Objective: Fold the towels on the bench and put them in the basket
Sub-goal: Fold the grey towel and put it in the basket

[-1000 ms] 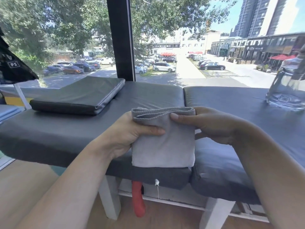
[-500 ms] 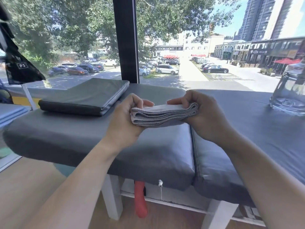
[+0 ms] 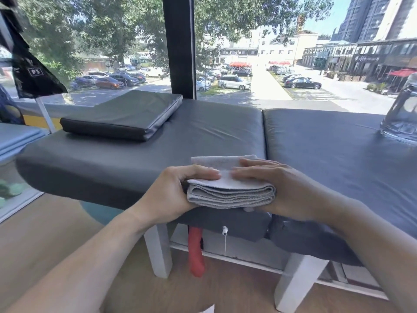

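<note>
Where the front edge of the bench (image 3: pixel 140 154) meets the seam between its two dark grey pads, one folded grey towel (image 3: pixel 230 193) is held, its stacked folds facing the camera.

Item 1, towel: light grey, folded into several layers, at or just above the front edge of the bench; whether it rests on the pad cannot be told.

Item 2, left hand (image 3: pixel 171 195): at the left end of the towel, thumb laid across the top, fingers tucked out of sight beneath, gripping the towel.

Item 3, right hand (image 3: pixel 291 190): at the right end of the towel, fingers (image 3: pixel 255 170) lying flat on the top layer, the thumb apparently under the bundle; it holds the towel from that side.

Item 4, black cushion (image 3: pixel 126 116): flat, on the left pad of the bench, behind and left of the towel, well apart from it.

Item 5, glass vessel (image 3: pixel 401 118): clear, on the right pad of the bench at the far right edge of view, only partly seen; contents cannot be told.

Item 6, black cloth (image 3: pixel 33 73): hanging far left of the towel, above bench level, with a small label reading "P5" or "PS".

Item 7, red object (image 3: pixel 196 251): hanging under the bench, directly below the towel, beside a white leg (image 3: pixel 158 249).

Item 8, light blue sheets (image 3: pixel 15 138): stacked left of the bench end.
</note>
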Motion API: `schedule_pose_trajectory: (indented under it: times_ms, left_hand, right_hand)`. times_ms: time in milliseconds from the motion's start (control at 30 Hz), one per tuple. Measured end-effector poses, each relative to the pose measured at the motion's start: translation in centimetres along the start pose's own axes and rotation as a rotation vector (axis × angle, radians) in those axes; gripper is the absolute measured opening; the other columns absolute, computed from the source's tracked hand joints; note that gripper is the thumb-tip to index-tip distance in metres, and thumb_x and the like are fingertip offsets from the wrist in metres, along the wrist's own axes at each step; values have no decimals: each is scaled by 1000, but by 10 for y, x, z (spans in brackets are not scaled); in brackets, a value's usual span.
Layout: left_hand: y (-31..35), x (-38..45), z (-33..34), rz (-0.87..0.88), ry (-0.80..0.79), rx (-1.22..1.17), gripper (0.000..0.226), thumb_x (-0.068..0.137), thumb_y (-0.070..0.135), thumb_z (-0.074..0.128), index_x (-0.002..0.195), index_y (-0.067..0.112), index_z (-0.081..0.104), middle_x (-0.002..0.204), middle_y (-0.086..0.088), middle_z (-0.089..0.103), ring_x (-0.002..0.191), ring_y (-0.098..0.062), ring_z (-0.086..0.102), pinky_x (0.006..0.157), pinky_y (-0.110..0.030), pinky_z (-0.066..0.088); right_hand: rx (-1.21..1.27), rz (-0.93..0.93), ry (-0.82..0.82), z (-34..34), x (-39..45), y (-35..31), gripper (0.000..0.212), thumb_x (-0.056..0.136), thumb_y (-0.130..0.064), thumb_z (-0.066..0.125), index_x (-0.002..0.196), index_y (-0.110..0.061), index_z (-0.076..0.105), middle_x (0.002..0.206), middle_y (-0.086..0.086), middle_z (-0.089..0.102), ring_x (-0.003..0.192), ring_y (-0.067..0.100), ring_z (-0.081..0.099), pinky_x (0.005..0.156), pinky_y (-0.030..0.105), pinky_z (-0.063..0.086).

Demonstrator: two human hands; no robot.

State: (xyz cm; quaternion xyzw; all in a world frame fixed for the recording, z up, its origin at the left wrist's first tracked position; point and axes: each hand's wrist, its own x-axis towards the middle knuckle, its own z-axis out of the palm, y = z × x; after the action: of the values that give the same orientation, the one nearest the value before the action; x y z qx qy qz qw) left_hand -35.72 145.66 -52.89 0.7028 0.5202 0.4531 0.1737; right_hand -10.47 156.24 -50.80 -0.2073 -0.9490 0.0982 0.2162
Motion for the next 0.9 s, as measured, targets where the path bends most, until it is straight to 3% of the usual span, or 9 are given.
schedule_pose_trajectory:
  times_ms: [100,167,300,367,500,567,667,800,900]
  left_hand:
    - [3,-1,2,3,-21,-9,42,76,25,87,116,19,77,111,11,77,115,0,66,100,-8,38]
    - [8,-1,3,-13,-26,-41,28,83,32,76,110,26,78,112,19,75,118,5,62,102,-6,35]
    - [11,2,4,-133,18,-108,30,91,44,60,100,23,80,102,16,77,96,6,65,85,-12,45]
    - [10,4,5,-124,61,-99,34,89,48,62,98,20,79,90,12,74,83,0,60,75,-20,47]
    - [10,10,9,-120,111,-123,25,75,31,82,100,29,76,91,24,76,83,12,65,74,-7,45]
    - [7,15,10,-130,195,-95,20,78,40,79,90,23,78,82,19,73,76,6,61,68,-16,45]
    - [1,25,11,-221,264,-50,64,80,63,72,79,-1,68,68,2,51,67,-8,42,61,-35,37]
    - [-4,42,12,-391,346,25,47,84,58,71,78,12,75,70,-3,72,65,-12,56,65,-38,46]
    - [-10,54,14,-435,389,74,43,76,59,78,67,17,73,57,7,66,56,-15,54,59,-34,41]
  right_hand:
    - [121,-42,109,3,-2,3,38,85,-46,73,121,-36,73,125,-25,67,124,-3,59,103,30,51]
    - [145,-31,148,3,-2,3,30,84,-51,73,106,-32,79,108,-22,74,108,5,66,90,31,54]
    - [307,238,164,7,0,10,61,74,-82,57,95,-28,77,86,-16,69,82,6,63,80,39,49]
    - [354,305,173,9,3,12,80,73,-89,50,94,-15,72,78,-11,57,75,6,50,71,36,44]
    - [384,360,208,10,16,13,91,77,-85,51,92,4,59,74,-1,48,72,11,44,69,36,38]
    - [492,369,207,10,20,14,91,77,-83,57,97,6,59,78,0,51,74,13,47,71,37,38]
    - [623,418,208,10,25,16,62,88,-59,68,96,3,63,72,-4,50,68,9,46,68,31,36]
    - [702,559,214,15,32,18,37,90,-43,72,90,-7,70,68,-4,55,62,11,50,53,26,43]
    - [754,664,263,18,38,19,35,86,-39,78,90,-6,70,68,-4,59,60,16,54,43,26,46]
